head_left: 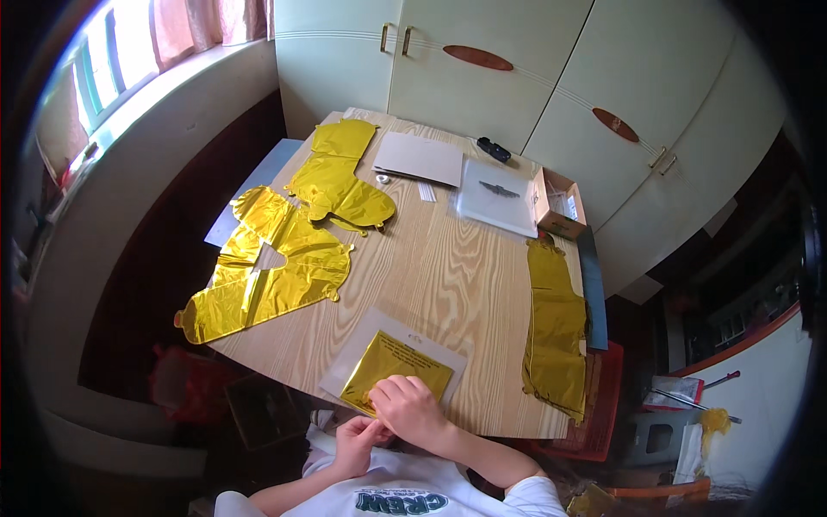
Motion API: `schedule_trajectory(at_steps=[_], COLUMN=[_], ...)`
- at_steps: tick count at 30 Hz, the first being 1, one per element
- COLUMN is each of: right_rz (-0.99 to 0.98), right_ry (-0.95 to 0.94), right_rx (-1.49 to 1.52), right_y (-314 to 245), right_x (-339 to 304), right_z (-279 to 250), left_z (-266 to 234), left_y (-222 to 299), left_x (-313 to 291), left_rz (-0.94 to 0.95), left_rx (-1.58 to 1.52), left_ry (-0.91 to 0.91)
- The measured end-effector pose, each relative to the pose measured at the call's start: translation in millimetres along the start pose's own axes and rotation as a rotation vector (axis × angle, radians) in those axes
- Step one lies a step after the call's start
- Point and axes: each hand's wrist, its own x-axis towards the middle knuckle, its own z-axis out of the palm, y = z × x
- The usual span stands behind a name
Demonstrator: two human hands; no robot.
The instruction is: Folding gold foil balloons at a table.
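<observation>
At the near edge of the table lies a clear plastic bag (452, 372) with a folded gold foil balloon (401, 360) inside. Small dark print runs along the folded foil. My right hand (409, 409) is over the bag's near edge, its fingers bent and closed on that edge. Just below and left of it, my left hand (355, 448) has thumb and fingers pinched together at the bag's near edge. Both hands almost touch, and they hide the part of the bag between them.
Flat gold number-shaped foil balloons (293, 276) spread over the table's left side, and another gold foil piece (556, 332) lies along its right edge. Toward the back are grey card sheets (419, 158), clear plastic bags (495, 207), a wooden box (558, 207) and a black object (494, 150).
</observation>
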Motion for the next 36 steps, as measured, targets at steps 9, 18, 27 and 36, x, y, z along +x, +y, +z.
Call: schedule_trajectory(at_steps=[9, 18, 27, 36], right_rz=[0.009, -0.004, 0.037, 0.073], right_ry=[-0.009, -0.050, -0.042, -0.056], right_rx=[0.098, 0.044, 0.152, 0.259], right_y=[-2.0, -2.8, 5.9, 11.3], right_x=[-15.1, -21.7, -25.1, -28.1], right_z=[-3.6, -6.1, -4.5, -6.0], left_z=[-0.5, -7.9, 4.2, 7.9], left_y=[2.1, -8.7, 1.1, 5.2], left_x=[-3.9, 2.2, 7.5, 4.5], left_rz=[-0.028, -0.092, -0.241, -0.228], left_rx=[-0.196, -0.249, -0.077, -0.039], left_ry=[-0.137, -0.039, 0.001, -0.033])
